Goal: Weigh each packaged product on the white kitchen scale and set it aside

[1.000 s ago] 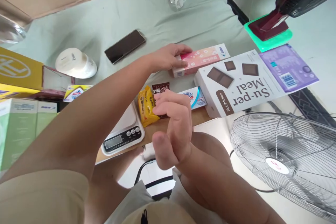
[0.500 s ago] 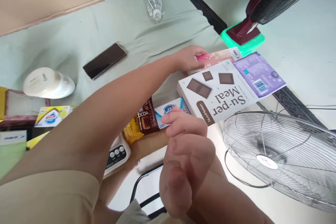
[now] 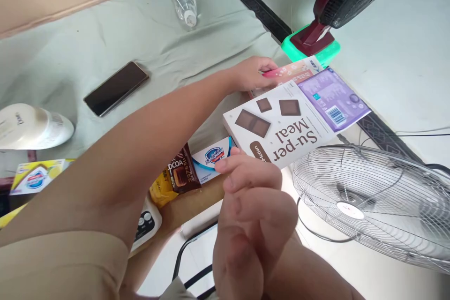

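Observation:
My left hand (image 3: 256,75) reaches across from the left and grips the near end of a pink carton (image 3: 293,73), thumb and fingers on either side. The carton lies behind a white "Su-per Meal" box (image 3: 277,124), which hides its lower part. My right hand (image 3: 255,206) is raised close to the camera, fingers loosely curled and thumb apart, with nothing visible in it. Just beyond its fingertips lie a Safeguard soap box (image 3: 213,159), a brown cocoa snack packet (image 3: 183,171) and a yellow packet (image 3: 163,190).
A purple box (image 3: 333,98) adjoins the white box. A phone (image 3: 116,88), a white Dove bottle (image 3: 35,126) and a clear water bottle (image 3: 183,0) rest on the cloth. My left arm partly covers a kitchen scale (image 3: 149,225). A wire-caged fan (image 3: 351,206) stands at right.
The view has swung right. My left hand has slid the pink carton rightward behind the white box, up to the purple box. My right hand has come nearer the camera, still loosely curled.

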### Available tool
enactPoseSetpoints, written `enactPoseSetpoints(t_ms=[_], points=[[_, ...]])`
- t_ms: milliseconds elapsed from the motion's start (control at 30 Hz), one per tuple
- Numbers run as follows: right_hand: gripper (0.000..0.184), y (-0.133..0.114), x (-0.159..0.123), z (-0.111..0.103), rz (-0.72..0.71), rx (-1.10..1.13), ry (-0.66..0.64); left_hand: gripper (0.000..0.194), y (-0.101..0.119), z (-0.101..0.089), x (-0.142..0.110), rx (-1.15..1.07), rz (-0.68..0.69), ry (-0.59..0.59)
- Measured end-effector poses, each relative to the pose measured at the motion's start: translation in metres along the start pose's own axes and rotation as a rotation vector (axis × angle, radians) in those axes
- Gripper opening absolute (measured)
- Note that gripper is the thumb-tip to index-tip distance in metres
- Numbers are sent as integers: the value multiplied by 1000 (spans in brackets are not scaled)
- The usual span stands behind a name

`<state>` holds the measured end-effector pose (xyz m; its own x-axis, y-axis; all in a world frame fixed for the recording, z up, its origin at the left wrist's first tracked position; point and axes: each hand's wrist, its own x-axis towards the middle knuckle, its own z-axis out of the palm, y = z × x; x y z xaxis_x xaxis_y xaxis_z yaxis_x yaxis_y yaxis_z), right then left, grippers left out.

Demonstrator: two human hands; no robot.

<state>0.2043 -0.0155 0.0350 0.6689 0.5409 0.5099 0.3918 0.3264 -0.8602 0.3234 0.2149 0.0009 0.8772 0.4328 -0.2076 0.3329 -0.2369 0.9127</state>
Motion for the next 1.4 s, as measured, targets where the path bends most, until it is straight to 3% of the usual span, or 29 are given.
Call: enactPoseSetpoints(t_ms=[67, 167, 300, 367, 467, 633, 733, 833, 1000, 1133, 1300, 1400], points=[[26, 4, 2, 1, -43, 59, 31, 30, 5, 0, -8, 11, -11, 67], [19, 7, 6, 5, -80, 162, 68, 23, 18, -2, -31, 58, -5, 258], [17, 10, 3, 11, -94, 202, -31, 14, 36, -10, -90, 55, 12, 435], [16, 12, -4, 16, -107, 185, -69, 18, 43, -12, -137, 32, 26, 490], [14, 14, -16, 25, -172, 143, -144, 19, 44, -1, -226, -36, 80, 640], [17, 4, -42, 45, -343, 183, -293, 14, 15, 52, -384, -73, 85, 1000], [23, -9, -70, 59, -398, 255, -424, 15, -12, 80, -445, -16, 77, 1285], [27, -26, -103, 74, -478, 211, -608, 17, -29, 92, -477, -23, 84, 1511], [29, -49, -146, 99, -533, 78, -905, 25, -28, 94, -509, 31, 96, 1565], [42, -54, -165, 121, -461, 110, -946, 18, -25, 91, -537, 156, 170, 1665], [62, -58, -196, 142, -463, 102, -1049, 31, -34, 84, -552, 269, -30, 1654], [57, -65, -209, 147, -485, 21, -1029, 35, -37, 84, -553, 304, -35, 1657]])
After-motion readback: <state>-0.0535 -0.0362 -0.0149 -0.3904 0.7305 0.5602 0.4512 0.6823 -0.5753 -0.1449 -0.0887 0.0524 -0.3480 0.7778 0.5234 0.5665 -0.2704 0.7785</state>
